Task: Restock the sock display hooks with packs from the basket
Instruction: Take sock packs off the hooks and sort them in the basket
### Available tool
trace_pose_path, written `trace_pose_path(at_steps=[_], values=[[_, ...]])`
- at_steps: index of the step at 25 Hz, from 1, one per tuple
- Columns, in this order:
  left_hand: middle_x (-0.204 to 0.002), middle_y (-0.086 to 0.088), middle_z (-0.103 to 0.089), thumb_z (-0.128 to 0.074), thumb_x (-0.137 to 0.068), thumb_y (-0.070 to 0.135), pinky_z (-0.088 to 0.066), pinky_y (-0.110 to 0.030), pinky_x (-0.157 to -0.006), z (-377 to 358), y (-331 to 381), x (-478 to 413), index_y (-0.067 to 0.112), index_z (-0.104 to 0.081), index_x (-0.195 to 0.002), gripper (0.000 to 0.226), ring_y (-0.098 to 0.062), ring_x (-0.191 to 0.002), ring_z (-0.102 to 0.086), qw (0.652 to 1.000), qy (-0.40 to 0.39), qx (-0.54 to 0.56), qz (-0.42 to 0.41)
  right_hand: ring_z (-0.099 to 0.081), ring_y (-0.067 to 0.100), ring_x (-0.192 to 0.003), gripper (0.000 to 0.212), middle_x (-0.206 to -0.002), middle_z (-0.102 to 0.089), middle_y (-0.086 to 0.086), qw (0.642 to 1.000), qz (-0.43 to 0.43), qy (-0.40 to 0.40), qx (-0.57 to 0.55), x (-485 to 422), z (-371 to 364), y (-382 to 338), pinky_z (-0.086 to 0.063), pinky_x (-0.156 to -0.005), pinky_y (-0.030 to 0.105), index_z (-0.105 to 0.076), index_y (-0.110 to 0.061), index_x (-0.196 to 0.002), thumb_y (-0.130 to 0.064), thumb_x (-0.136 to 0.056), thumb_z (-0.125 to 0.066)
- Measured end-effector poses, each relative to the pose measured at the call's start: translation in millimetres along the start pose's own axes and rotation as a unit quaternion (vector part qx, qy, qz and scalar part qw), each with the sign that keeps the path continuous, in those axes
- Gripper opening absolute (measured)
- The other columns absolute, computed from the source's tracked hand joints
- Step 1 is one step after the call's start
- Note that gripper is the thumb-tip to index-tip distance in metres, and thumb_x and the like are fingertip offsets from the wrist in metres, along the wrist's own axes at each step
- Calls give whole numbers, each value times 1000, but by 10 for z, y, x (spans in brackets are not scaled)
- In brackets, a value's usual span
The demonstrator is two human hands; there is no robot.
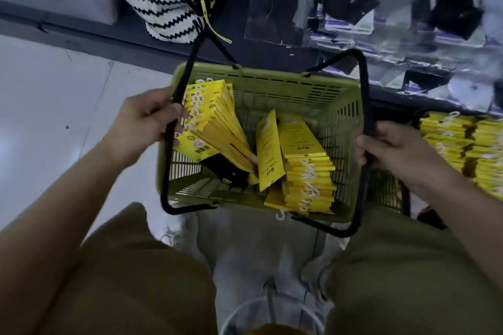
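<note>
- Basket (299, 90), green, hangs low in front of me, just below the hanging sock display (408, 8).
- Yellow sock packs (215, 117) lie inside it: I see one fanned bundle against the left wall and another stack at the near right corner.
- More yellow packs (462, 144) sit just past the basket's right edge.
- Left hand (144, 114) has its fingers curled round the black left handle (187, 68).
- Right hand (389, 147) grips the right handle (364, 90) likewise.

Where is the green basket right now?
In the middle of the head view, the green basket is between the left hand and the right hand, which grip its black handles, just below the sock display, with yellow packs inside.
</note>
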State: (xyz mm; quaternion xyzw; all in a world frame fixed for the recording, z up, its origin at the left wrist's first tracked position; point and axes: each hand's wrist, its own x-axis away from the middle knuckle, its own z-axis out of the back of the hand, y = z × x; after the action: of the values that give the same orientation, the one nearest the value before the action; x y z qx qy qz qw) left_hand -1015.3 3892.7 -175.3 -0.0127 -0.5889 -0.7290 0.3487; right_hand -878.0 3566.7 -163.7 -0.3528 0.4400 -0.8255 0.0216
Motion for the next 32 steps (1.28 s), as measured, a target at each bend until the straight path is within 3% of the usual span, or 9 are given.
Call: trace_pose_path(at_steps=[5,7,10,13,15,18,23,27,32], values=[[-77,10,-67,-42,-96,6,-51,-19,-47,43,-262,-162,22,-63,-86,28,-5,-53,-55,995,48,-62,-61,-52,1,-40,12,-62,-54,7,999,32,1,6,-140,38,126,-42,-41,12,-54,-9,-92,-2,-96,-45],[-96,-6,-65,-40,-96,6,-54,-27,-55,35,-337,-130,12,-58,-99,20,-18,-63,-58,986,83,-123,-76,-56,6,-48,13,-70,-57,12,999,22,33,31,-122,75,213,-43,-39,13,-55,-2,-102,3,-92,-50],[-114,-25,-58,-50,-90,3,-50,-46,-82,63,-401,5,-1,-50,-119,29,-42,-94,-60,956,105,-266,-62,-58,23,-71,27,-88,-63,19,995,-5,46,88,-71,165,358,-49,-56,28,-58,4,-109,9,-83,-59],[-117,-29,-54,-59,-86,13,-45,-43,-89,74,-386,161,-4,-48,-121,40,-43,-107,-54,901,52,-431,-21,-57,26,-84,25,-101,-64,20,977,-13,47,209,-62,216,444,-46,-71,32,-61,2,-106,-10,-84,-65],[-123,-28,-49,-59,-89,22,-43,-40,-94,66,-361,287,-6,-46,-124,47,-40,-116,-48,876,-2,-483,-4,-56,25,-96,45,-118,-60,18,952,-28,49,300,-29,239,486,-44,-78,30,-56,0,-118,-30,-85,-66],[-128,-22,-52,-57,-91,24,-41,-32,-88,3,-339,486,2,-47,-133,48,-35,-113,-52,868,-47,-492,-45,-57,27,-108,59,-124,-58,15,936,-22,5,352,20,229,553,-46,-83,31,-54,-1,-124,-43,-85,-64],[-121,-6,-60,-55,-93,22,-43,-26,-81,-314,-283,730,12,-60,-120,30,-21,-100,-60,904,-53,-395,-154,-49,25,-122,63,-139,-48,12,916,47,-61,393,91,15,507,-41,-91,28,-44,-7,-137,-39,-86,-63],[-124,-5,-60,-55,-92,19,-45,-26,-87,-826,-381,565,10,-59,-120,30,-22,-105,-59,920,-97,-346,-154,-49,21,-119,55,-135,-50,7,889,98,-92,437,-23,-211,427,-39,-88,26,-46,-13,-135,-38,-88,-61],[-123,-8,-60,-60,-88,25,-47,-32,-87,-1487,-832,152,10,-56,-122,38,-25,-108,-58,905,-141,-393,-81,-48,24,-122,53,-138,-47,8,884,64,-97,454,-358,-506,529,-41,-96,32,-45,-13,-135,-36,-90,-59]])
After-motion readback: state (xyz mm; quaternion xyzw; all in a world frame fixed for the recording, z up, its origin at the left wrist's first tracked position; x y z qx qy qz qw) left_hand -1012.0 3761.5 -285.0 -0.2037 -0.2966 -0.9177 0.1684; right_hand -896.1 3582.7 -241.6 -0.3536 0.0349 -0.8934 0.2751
